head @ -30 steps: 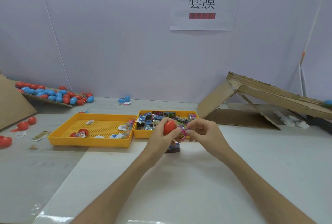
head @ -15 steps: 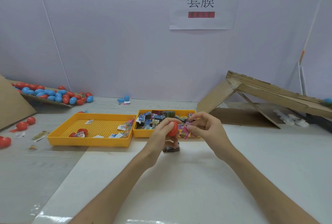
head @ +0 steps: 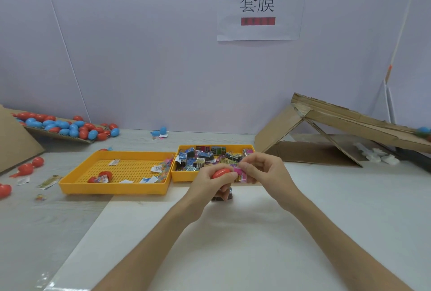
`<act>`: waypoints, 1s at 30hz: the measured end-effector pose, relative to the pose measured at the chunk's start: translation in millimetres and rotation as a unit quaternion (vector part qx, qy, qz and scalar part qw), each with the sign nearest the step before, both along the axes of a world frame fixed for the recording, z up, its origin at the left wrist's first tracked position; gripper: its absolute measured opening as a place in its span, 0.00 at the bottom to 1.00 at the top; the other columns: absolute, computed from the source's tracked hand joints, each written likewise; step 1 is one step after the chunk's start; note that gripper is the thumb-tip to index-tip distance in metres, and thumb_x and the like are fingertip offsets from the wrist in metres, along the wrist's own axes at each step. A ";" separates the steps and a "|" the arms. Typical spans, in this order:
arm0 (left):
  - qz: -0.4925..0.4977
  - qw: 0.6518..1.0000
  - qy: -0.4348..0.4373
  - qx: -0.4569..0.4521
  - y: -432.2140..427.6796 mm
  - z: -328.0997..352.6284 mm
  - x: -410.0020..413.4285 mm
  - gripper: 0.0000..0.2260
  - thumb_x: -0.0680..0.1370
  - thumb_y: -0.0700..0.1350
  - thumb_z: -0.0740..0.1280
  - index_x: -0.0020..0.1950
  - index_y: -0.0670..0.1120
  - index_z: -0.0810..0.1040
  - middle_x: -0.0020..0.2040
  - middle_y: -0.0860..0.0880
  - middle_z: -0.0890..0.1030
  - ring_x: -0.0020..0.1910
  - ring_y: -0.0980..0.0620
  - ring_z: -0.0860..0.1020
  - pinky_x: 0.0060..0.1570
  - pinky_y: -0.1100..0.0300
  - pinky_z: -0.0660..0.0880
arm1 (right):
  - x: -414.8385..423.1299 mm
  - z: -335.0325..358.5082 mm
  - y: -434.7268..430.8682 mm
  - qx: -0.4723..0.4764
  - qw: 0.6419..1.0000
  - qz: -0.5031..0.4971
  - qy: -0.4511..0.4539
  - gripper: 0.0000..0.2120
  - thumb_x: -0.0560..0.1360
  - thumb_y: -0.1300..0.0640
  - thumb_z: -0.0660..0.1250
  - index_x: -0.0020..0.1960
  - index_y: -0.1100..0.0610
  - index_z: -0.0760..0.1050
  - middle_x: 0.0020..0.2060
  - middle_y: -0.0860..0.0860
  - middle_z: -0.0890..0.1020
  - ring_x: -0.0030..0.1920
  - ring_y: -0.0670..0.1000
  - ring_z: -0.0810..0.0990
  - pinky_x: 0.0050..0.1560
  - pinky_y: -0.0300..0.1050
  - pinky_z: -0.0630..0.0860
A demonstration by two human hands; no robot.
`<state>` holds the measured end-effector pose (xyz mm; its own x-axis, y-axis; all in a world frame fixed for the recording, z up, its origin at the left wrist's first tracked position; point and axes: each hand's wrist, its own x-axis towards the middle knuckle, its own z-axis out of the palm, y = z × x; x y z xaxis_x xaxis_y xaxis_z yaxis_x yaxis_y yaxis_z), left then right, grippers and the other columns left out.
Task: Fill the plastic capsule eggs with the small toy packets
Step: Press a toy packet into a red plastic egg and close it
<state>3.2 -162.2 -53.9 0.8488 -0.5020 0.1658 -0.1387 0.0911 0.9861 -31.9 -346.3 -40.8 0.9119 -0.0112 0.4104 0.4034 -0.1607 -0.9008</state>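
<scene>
Head view. A red plastic capsule egg point(head: 221, 173) is shown clasped in the curled fingers of the left hand point(head: 211, 183), above the white bench point(head: 326, 197) and just in front of the right-hand yellow tray. A small pink toy packet point(head: 240, 174) is pinched between thumb and fingertips of the right hand point(head: 263, 169) and is held against the right side of the egg. Beneath the hands, a dark packet point(head: 227, 197) is partly seen lying on the bench. The yellow perforated plastic tray on the left point(head: 112, 185) is seen to hold a few white slips and a red capsule piece; the smaller yellow tray beside it point(head: 186, 177) is filled with blue, black and multicoloured packets. A heap of red and blue capsule eggs point(head: 67, 127) is shown on a cardboard sheet at far left, against the wall. A folded cardboard ramp point(head: 349, 120) is seen at right. A white paper sign point(head: 261, 3) is fixed to the wall.
</scene>
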 end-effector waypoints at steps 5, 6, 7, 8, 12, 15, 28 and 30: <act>0.054 0.998 -0.022 -0.015 0.0 -0.9 3.2 0.02 0.78 0.43 0.73 0.45 0.49 0.82 0.31 0.49 0.76 0.29 0.50 0.76 0.33 0.60 0.75 | 1.0 1.4 -0.8 0.021 0.999 -0.022 -0.010 0.06 0.75 0.55 0.74 0.44 0.56 0.78 0.33 0.48 0.80 0.34 0.50 0.78 0.35 0.39 0.74; 0.063 0.997 -0.024 -0.022 0.3 -0.7 3.5 0.04 0.78 0.43 0.73 0.44 0.50 0.82 0.31 0.49 0.76 0.28 0.50 0.76 0.32 0.60 0.76 | 0.4 2.2 -1.1 0.024 1.000 -0.014 -0.006 0.08 0.74 0.54 0.74 0.42 0.55 0.78 0.32 0.49 0.79 0.33 0.50 0.77 0.35 0.39 0.74; 0.071 0.997 -0.027 -0.027 0.3 -0.5 3.8 0.05 0.77 0.43 0.73 0.42 0.51 0.81 0.30 0.50 0.76 0.28 0.51 0.76 0.32 0.60 0.76 | -0.2 2.5 -1.1 0.017 1.000 -0.003 0.000 0.08 0.74 0.54 0.75 0.40 0.54 0.78 0.31 0.50 0.78 0.32 0.50 0.76 0.35 0.39 0.73; 0.076 0.996 -0.030 -0.031 0.4 -0.4 3.5 0.06 0.77 0.43 0.73 0.42 0.51 0.81 0.30 0.50 0.76 0.28 0.51 0.76 0.32 0.61 0.76 | -0.7 2.0 -0.3 0.007 1.000 0.010 0.005 0.08 0.74 0.54 0.75 0.39 0.54 0.78 0.31 0.50 0.78 0.32 0.50 0.76 0.35 0.39 0.73; 0.083 0.995 -0.038 -0.027 -1.0 -0.8 2.2 0.03 0.77 0.44 0.74 0.45 0.49 0.81 0.32 0.49 0.77 0.29 0.52 0.77 0.32 0.62 0.76 | -0.7 -1.8 4.0 -0.023 0.999 0.027 0.019 0.07 0.73 0.60 0.76 0.42 0.58 0.79 0.32 0.49 0.79 0.33 0.49 0.77 0.35 0.40 0.74; 0.079 0.996 -0.036 -0.028 -1.8 -2.0 2.1 0.03 0.78 0.46 0.73 0.45 0.50 0.81 0.31 0.50 0.76 0.29 0.52 0.76 0.32 0.62 0.76 | -0.6 -1.2 2.7 -0.002 1.000 0.014 0.019 0.04 0.74 0.62 0.74 0.42 0.60 0.80 0.32 0.51 0.79 0.32 0.49 0.76 0.35 0.40 0.73; 0.122 0.987 -0.095 0.037 -4.3 -5.1 0.5 0.04 0.77 0.45 0.73 0.45 0.52 0.80 0.44 0.50 0.77 0.37 0.54 0.78 0.33 0.66 0.76 | -2.9 2.6 1.6 0.024 1.000 0.008 0.000 0.06 0.71 0.63 0.76 0.40 0.53 0.83 0.43 0.57 0.83 0.44 0.51 0.78 0.47 0.46 0.75; 0.114 0.988 -0.098 0.042 -4.4 -5.0 -0.1 0.04 0.77 0.44 0.73 0.46 0.51 0.80 0.44 0.50 0.77 0.39 0.53 0.78 0.34 0.66 0.76 | -2.8 3.1 1.2 0.019 1.000 0.003 -0.001 0.06 0.71 0.63 0.76 0.40 0.54 0.83 0.43 0.58 0.83 0.44 0.52 0.78 0.49 0.49 0.75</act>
<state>3.0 -166.6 -59.0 0.8966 -0.3213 0.3048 -0.3361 -0.0455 0.9407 -34.7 -345.1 -37.7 0.9114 -0.0202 0.4110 0.4056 -0.1241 -0.9056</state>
